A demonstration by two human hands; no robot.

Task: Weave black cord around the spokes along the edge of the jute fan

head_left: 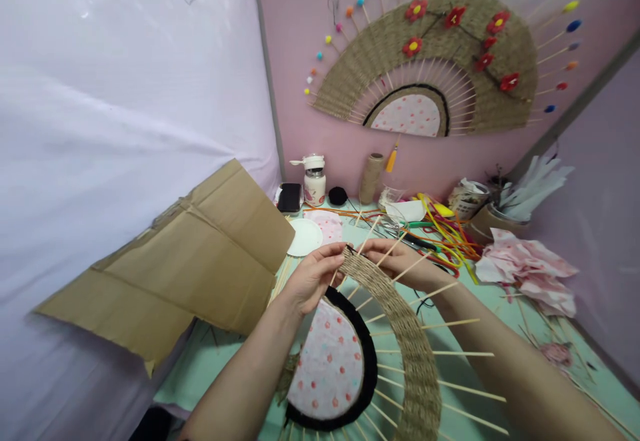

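A half-round fan of woven straw-coloured cord [423,361] on thin wooden sticks is held up over the table. Its inner half-disc [333,361] is white cloth with small red flowers, edged in a thick black border [369,354]. My left hand [315,274] is closed on the upper end of the woven band, thumb and fingers pinching it. At the same end my right hand [400,261] has its fingers bent together by a short dark cord [350,249]; the sticks partly cover this hand. Black cord [425,302] also hangs below the right wrist.
A larger fan [480,61] with red flowers hangs on the pink wall. Folded cardboard [200,254] leans at left. Along the back stand a white bottle [315,184], a cord spool [371,178], and tangled yellow and orange cords [453,238]. Crumpled cloth [525,264] lies right.
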